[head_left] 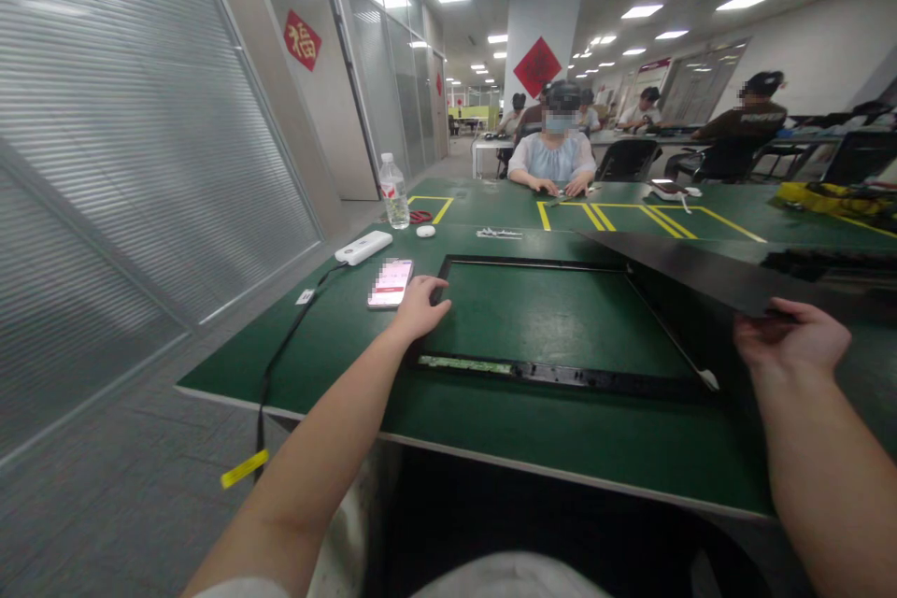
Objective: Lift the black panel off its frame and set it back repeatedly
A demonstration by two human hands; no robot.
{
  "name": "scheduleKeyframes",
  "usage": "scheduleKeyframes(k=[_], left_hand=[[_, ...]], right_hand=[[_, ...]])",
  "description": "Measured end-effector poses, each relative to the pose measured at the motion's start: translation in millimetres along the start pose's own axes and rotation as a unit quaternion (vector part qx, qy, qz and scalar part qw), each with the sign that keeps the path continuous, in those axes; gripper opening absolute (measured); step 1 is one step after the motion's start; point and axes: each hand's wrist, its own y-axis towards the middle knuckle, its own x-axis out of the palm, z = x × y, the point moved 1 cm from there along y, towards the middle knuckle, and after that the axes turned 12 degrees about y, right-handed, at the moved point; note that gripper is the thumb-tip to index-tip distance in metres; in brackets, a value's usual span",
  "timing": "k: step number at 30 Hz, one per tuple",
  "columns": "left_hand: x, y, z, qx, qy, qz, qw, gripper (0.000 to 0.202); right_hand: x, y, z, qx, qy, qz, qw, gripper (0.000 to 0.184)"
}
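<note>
A black rectangular frame (581, 374) lies flat on the green table, its middle open to the tabletop. Along its near side runs a narrow green circuit strip (466, 364). My left hand (422, 306) is at the frame's left side, thumb and forefinger over the rail, the other fingers partly hidden. My right hand (795, 341) grips the near edge of a thin dark panel (701, 269), thumb on top and fingers beneath. The panel is tilted, raised at the right of the frame. Close beside my left hand lies a phone (391, 284) with a lit screen.
Beyond the phone are a white power bank (363, 248) with a black cable, a water bottle (393, 192), a small white case (425, 231) and red-handled scissors (419, 217). Small metal pieces (499, 233) lie behind the frame. A person (553, 154) sits across the table.
</note>
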Motion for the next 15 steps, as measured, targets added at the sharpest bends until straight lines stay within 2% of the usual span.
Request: scheduleKeyframes(k=[4, 7, 12, 15], left_hand=[[2.2, 1.4, 3.5, -0.039, -0.101, 0.013, 0.994, 0.029], [6.1, 3.6, 3.9, -0.083, -0.192, 0.02, 0.978, 0.024], [4.5, 7.6, 3.6, -0.155, -0.333, 0.032, 0.93, 0.015], [-1.3, 6.5, 6.9, -0.188, -0.4, 0.002, 0.897, 0.013]], right_hand=[[5.0, -13.4, 1.0, 0.001, -0.007, -0.024, 1.0, 0.022], [7.6, -22.4, 2.2, 0.008, -0.026, -0.036, 0.999, 0.023], [7.6, -30.1, 3.9, 0.031, -0.087, -0.06, 0.994, 0.021], [6.1, -32.0, 4.9, 0.039, -0.143, -0.104, 0.984, 0.023]])
